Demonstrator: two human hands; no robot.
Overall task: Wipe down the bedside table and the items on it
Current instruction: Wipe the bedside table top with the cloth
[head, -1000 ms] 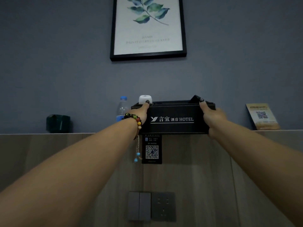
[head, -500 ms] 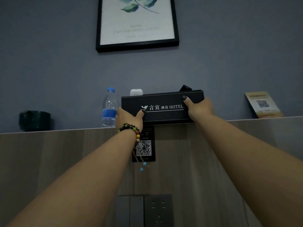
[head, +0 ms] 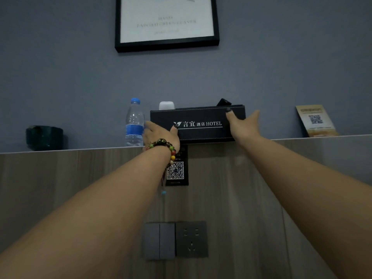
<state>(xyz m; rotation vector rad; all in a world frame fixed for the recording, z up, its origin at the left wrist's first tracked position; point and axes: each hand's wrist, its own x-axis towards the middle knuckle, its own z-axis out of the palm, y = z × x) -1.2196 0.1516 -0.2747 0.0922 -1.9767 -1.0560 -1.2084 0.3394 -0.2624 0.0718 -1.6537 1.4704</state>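
Fingers (head: pixel 254 115) spread, both hands against black box (head: pixel 201 117)

Hotel room: black box (head: pixel 198 123) printed "HOTEL".

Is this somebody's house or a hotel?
Most likely a hotel room. The black box says HOTEL, a QR code card leans on the wall, and a water bottle stands on the ledge.
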